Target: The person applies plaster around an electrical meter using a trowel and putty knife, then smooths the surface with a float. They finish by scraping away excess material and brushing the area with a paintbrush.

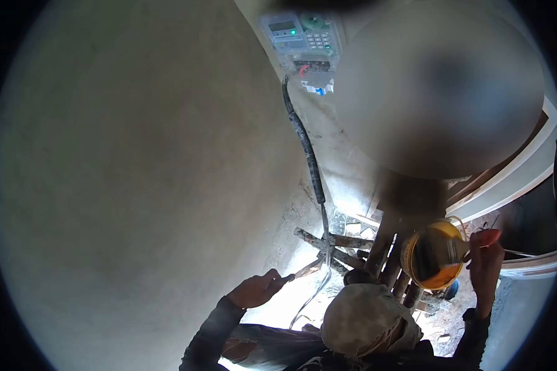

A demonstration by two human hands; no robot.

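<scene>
My left hand point(254, 291), at the lower middle, is closed around the dark handle of a flat-bladed scraper point(307, 268). Its blade points right, towards the crossed wooden poles, near the hanging cable. On the right side, my right hand point(486, 260) grips a wide brush point(452, 251) with a red handle and dark bristles. The bristles overlap the mouth of a yellow bucket point(408, 264), which shows orange inside. Between both arms, at the bottom, a rounded shape of dusty pale cloth point(362, 315) blocks part of the view.
Wooden poles point(346, 241) and planks lie around the bucket. A smooth plastered wall point(142, 154) fills the left. Above, a keypad meter point(303, 37) is fixed to the wall, with a black cable point(306, 145) hanging below. A large blurred round shape point(439, 86) covers the upper right.
</scene>
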